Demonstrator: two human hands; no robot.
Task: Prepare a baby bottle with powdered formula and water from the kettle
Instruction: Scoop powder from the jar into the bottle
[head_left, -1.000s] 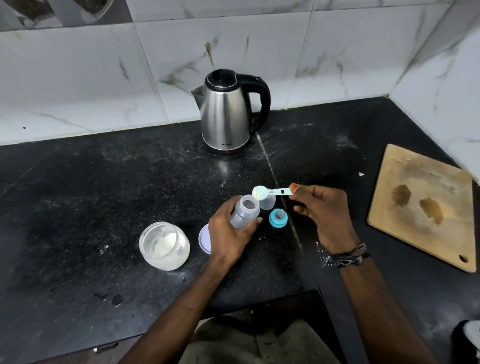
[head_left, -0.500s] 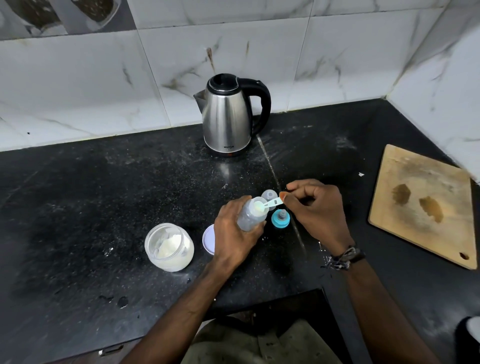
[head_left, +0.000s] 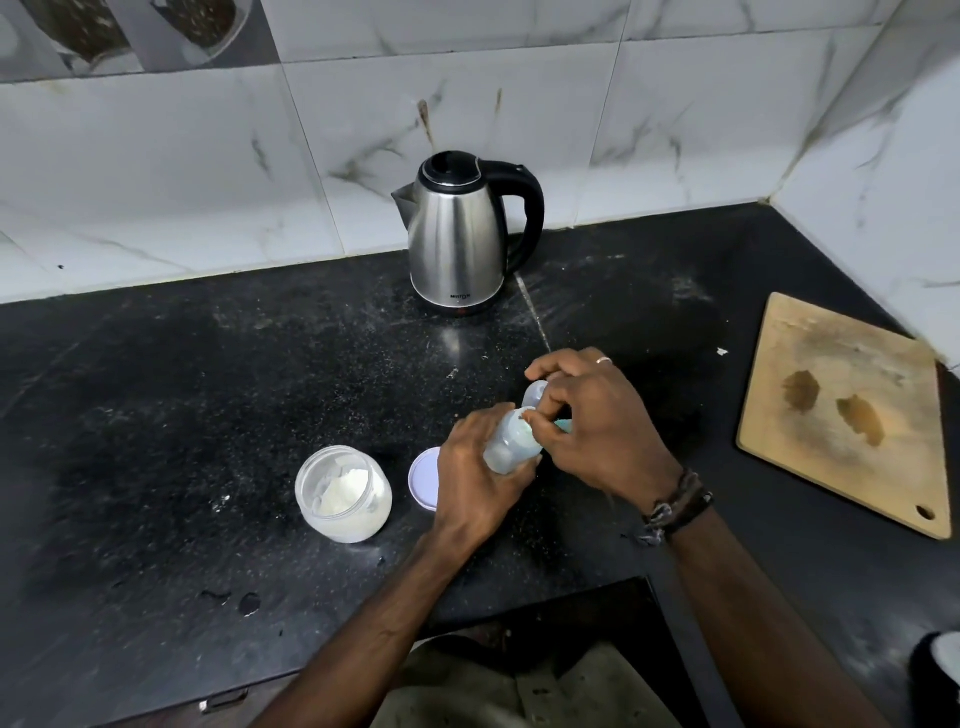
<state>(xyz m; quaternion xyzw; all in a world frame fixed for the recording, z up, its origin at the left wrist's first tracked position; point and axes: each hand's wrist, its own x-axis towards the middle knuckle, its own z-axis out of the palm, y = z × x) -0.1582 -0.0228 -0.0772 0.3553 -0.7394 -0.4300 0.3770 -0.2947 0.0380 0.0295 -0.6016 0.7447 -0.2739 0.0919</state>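
My left hand (head_left: 475, 470) grips a clear baby bottle (head_left: 510, 442), tilted toward the right, above the black counter (head_left: 208, 395). My right hand (head_left: 592, 426) is pinched at the bottle's mouth, holding the small white scoop, which is almost wholly hidden by the fingers. A clear bottle cap (head_left: 535, 395) and a bit of the teal teat ring (head_left: 563, 426) peek out behind my right hand. An open jar of white formula powder (head_left: 343, 493) stands to the left, its white lid (head_left: 423, 475) lying beside it. The steel kettle (head_left: 457, 234) stands at the back by the wall.
A wooden cutting board (head_left: 841, 415) lies at the right. Marble-tiled walls close off the back and the right side. Powder specks and small wet spots dot the counter near the front edge (head_left: 234, 597).
My right hand has brought the scoop down from above the bottle onto its mouth and turned over it. My left hand has kept hold of the tilted bottle.
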